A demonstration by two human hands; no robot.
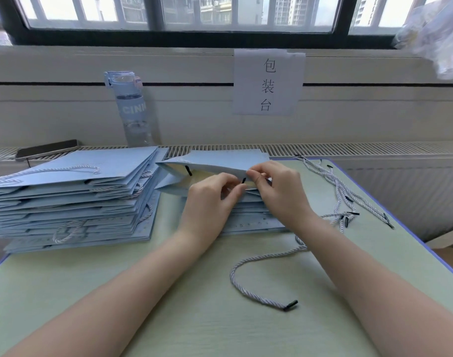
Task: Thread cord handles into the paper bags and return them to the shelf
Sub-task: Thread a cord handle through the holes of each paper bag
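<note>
Your bag (225, 161) lies on the smaller stack (251, 224) of two, long axis left to right, mouth open toward you. Two black cord tips (188, 170) show at its rim. Your left hand (210, 199) pinches the nearer tip, and your right hand (279, 186) pinches the rim beside it. One cord (232, 275) lies loose on the table (168, 292). I cannot count the tangle (341, 199) at right.

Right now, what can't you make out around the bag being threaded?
Head view: where the cord enters the open bag; the grips of left hand and right hand cover it.
Bag stack beneath: count hidden by both hands.
Top-right white bundle: blurred, cut by frame edge.
Shelf: out of frame.
</note>
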